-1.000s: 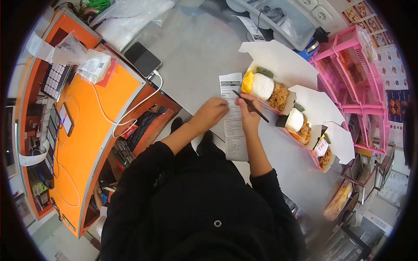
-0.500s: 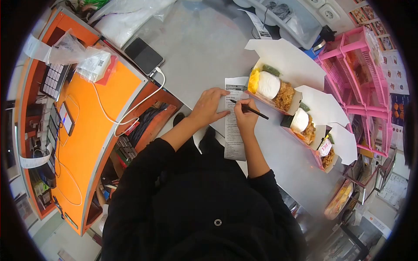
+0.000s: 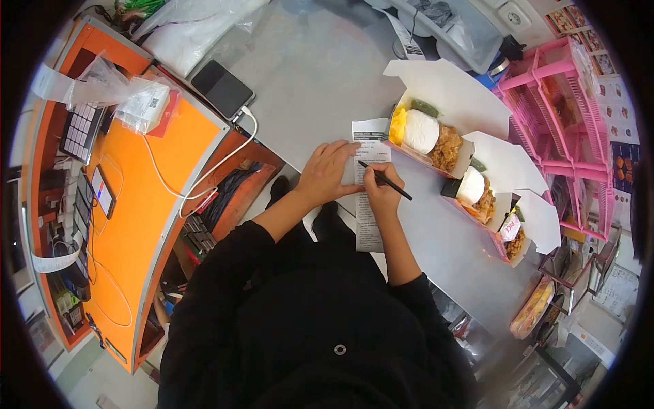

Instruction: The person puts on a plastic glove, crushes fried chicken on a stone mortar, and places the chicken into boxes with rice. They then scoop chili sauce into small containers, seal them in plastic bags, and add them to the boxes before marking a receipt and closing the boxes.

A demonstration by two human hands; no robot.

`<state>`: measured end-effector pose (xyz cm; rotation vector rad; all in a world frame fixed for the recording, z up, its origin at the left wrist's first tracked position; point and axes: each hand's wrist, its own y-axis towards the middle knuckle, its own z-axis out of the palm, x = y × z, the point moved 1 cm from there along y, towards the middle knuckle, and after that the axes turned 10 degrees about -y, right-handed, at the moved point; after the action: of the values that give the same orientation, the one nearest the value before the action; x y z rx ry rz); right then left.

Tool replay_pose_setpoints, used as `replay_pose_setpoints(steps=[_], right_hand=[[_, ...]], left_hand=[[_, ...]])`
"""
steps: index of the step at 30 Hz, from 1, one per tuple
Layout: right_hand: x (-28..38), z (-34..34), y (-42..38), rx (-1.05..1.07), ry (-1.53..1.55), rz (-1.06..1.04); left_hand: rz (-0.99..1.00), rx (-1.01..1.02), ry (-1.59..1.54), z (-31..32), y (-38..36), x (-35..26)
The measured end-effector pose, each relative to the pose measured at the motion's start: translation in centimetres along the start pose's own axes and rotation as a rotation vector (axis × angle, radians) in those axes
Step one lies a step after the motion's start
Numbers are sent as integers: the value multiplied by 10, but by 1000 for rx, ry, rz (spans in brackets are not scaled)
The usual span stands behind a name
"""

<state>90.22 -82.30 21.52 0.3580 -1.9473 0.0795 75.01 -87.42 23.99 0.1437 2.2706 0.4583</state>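
A long printed receipt (image 3: 368,225) lies on the grey metal table (image 3: 310,75), its lower end hanging over the front edge. My left hand (image 3: 328,172) rests flat with fingers apart, thumb and fingertips on the receipt's left side. In my right hand (image 3: 383,189) is a black pen (image 3: 390,182), pinched in the fingers, its tip at the receipt's upper part. Right of the hands stand three open food boxes: the largest (image 3: 455,92) at the back, a middle one (image 3: 507,158) and a small one (image 3: 540,219). Each holds fried food and a white item; the smallest's white item is a printed wrap.
A black phone (image 3: 223,88) with a white cable (image 3: 253,129) lies at the table's left. Further left is an orange counter (image 3: 153,204) with another phone (image 3: 103,191). Pink baskets (image 3: 555,126) and a grey bin (image 3: 470,34) stand at the right and back right.
My right hand and the pen have moved slightly down the receipt, showing more of its upper print. My left thumb has shifted slightly down along its edge.
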Motion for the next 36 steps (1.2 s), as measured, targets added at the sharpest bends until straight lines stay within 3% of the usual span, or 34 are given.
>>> replay_pose_setpoints(steps=[4,22,36], right_hand=[[1,-1,1,-58,-130,-77],[1,-17,5,-197,-228,-60],[-1,-31,12,-156,-233,-43]], left_hand=[[7,19,7,0,1,0],[7,25,24,0,0,1],[-27,43,-10,0,7,-4]])
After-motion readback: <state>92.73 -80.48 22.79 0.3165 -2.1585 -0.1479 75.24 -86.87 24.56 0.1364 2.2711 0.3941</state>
